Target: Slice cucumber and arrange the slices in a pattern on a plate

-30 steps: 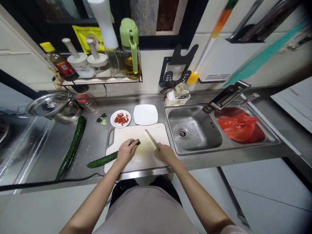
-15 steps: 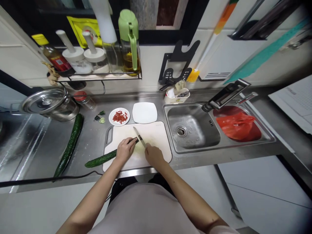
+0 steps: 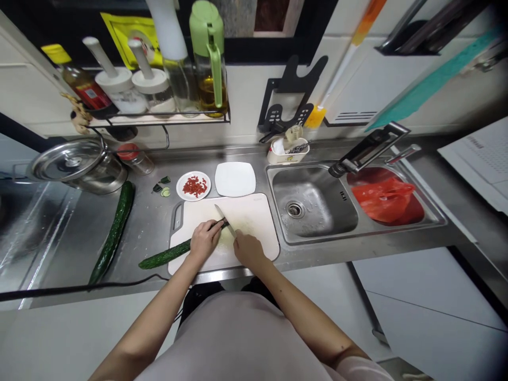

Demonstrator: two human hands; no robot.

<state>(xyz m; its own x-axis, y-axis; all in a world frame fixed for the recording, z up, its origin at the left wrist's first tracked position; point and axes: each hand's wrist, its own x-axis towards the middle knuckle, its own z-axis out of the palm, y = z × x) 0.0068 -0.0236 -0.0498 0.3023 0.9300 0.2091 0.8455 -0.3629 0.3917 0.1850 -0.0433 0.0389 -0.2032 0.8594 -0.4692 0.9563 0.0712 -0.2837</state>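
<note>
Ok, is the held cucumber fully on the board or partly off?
Partly off: the cucumber juts past the left edge of the board.

We note the cutting board (image 3: 256, 219): matt, smooth, plastic-looking. Across its left edge, a cucumber (image 3: 164, 256) with rough, bumpy skin; over the board, a knife (image 3: 225, 219) with smooth metal blade. Right of the board, we see a shiny metal sink (image 3: 325, 211); behind the board, a smooth plate (image 3: 235, 179).

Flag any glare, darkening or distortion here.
Head view, left: glare streaks on the counter, and the yellow-capped bottle leans outward, likely lens distortion; head view, right: glints in the sink, and the top corner fades to black.
</note>
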